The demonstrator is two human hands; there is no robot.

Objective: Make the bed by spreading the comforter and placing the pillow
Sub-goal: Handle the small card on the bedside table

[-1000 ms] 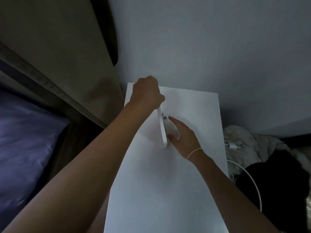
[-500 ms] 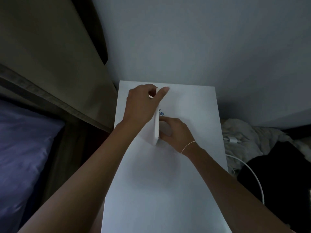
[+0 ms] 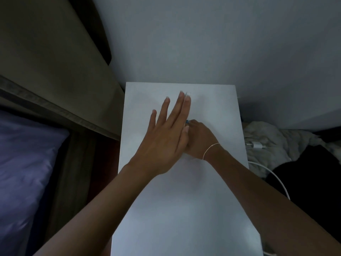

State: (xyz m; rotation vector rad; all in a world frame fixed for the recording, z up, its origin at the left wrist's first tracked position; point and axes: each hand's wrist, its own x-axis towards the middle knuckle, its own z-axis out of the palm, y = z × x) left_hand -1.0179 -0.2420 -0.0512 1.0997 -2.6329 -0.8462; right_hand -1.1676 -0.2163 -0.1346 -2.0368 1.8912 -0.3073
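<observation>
Landmark: one white tabletop (image 3: pixel 184 200), seen from above, its far edge against the pale wall (image 3: pixel 203 37).

Hands, two, both over the far half of the tabletop.
- Left hand (image 3: pixel 164 143): one; fingers (image 3: pixel 164 109) straight and slightly spread, reaching toward the far edge, holding nothing. It lies over part of the right hand.
- Right hand (image 3: pixel 199 141): one, just right of the left hand and touching it; fingers curled downward onto the tabletop. A small blue speck (image 3: pixel 187 121) shows at its fingertips; what it is, and whether the fingers clamp it, cannot be told. One thin pale band (image 3: pixel 209 149) circles the wrist.

Task thing: one pillow (image 3: pixel 24 163), purple-blue, left of the tabletop on the bed, well apart from both hands.

Left of the tabletop, between it and the pillow: one olive-brown padded headboard (image 3: pixel 46 61).

Right of the tabletop, on the floor: one crumpled white cloth (image 3: pixel 273 133); one dark heap (image 3: pixel 304 182); one white charger plug (image 3: pixel 257 145) lying on the cloth; one white cable (image 3: pixel 276 180) curving near the tabletop's right edge.
</observation>
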